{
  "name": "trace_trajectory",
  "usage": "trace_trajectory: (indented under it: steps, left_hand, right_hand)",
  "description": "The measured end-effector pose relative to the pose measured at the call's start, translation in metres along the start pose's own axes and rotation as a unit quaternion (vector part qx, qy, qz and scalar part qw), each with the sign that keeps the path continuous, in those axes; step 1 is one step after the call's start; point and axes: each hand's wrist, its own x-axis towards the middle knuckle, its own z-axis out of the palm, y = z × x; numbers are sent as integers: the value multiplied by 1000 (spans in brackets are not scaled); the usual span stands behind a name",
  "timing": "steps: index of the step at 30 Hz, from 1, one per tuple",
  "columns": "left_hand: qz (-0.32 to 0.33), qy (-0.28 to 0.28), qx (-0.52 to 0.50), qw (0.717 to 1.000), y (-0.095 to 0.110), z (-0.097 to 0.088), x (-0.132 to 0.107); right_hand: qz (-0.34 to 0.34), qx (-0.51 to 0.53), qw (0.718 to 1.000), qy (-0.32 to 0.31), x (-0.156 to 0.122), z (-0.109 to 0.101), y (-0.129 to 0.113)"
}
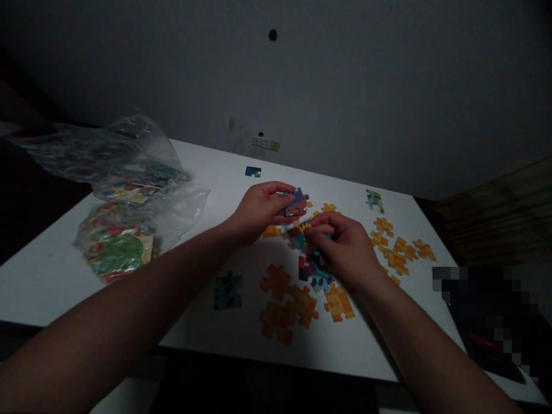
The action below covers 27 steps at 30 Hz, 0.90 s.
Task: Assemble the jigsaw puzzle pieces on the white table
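My left hand (pixel 265 208) is closed on a purple-blue jigsaw puzzle piece (pixel 296 201), held above the table between thumb and fingers. Just to its right, my right hand (pixel 340 238) pinches a yellow-and-teal puzzle piece (pixel 303 227) at its fingertips; the fingers partly cover it. Beneath the right hand lie multicoloured pieces (pixel 319 279), some of them hidden. Orange pieces (pixel 276 282) are strewn nearer to me, and more orange pieces (pixel 394 260) spread to the right of the right hand. A dark teal piece (pixel 228 290) rests by itself below my left forearm.
Clear plastic bags (pixel 118 241) with colourful pieces inside occupy the left of the white table (pixel 194 328). One blue piece (pixel 253 171) lies near the back edge, a yellow-teal one (pixel 375 201) at the back right. A dark object (pixel 483 339), partly pixelated, sits at the right edge.
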Motion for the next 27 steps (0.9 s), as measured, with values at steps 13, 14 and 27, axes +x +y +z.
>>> trace_trajectory:
  steps: [13, 14, 27]
  left_hand:
    - [20, 18, 4, 1000, -1, 1, 1]
    - [24, 31, 10, 999, -1, 1, 2]
    - [11, 29, 46, 998, -5, 3, 1]
  right_hand:
    - [24, 75, 997, -13, 5, 1, 6]
    - [3, 19, 1000, -21, 5, -2, 4]
    - [-149, -429, 867, -203, -17, -51, -14]
